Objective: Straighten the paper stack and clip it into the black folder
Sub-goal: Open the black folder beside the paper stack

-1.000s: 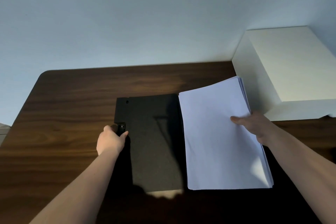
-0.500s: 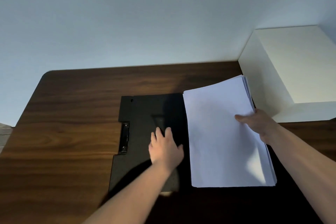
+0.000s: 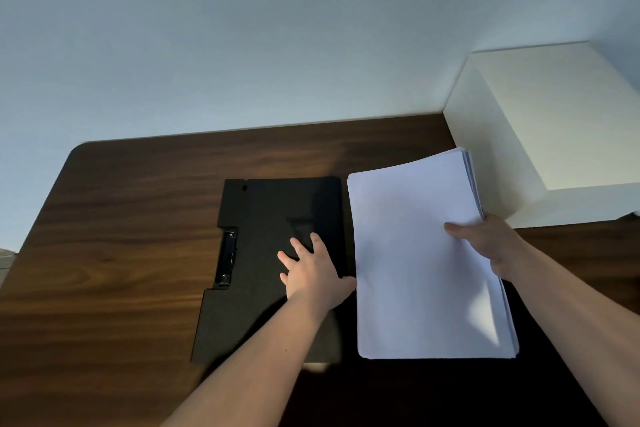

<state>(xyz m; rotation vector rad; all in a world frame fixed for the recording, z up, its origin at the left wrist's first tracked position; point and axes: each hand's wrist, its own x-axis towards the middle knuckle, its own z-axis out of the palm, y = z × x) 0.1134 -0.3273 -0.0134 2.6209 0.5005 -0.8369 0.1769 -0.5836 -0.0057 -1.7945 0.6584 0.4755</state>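
setting: office or home study, desk corner. evidence: dark wood-grain surface (image 3: 131, 218) with a rounded far-left corner, set against a plain pale blue-grey wall (image 3: 277, 38); white box-shaped unit (image 3: 540, 135) standing at the far right against the wall; black folder (image 3: 277, 211) lying open and flat, with a metal clip bar (image 3: 227, 258) at its left edge; stack of blank white paper (image 3: 415, 253) just beside it. stationery only; lighting dim, with strong shadows.
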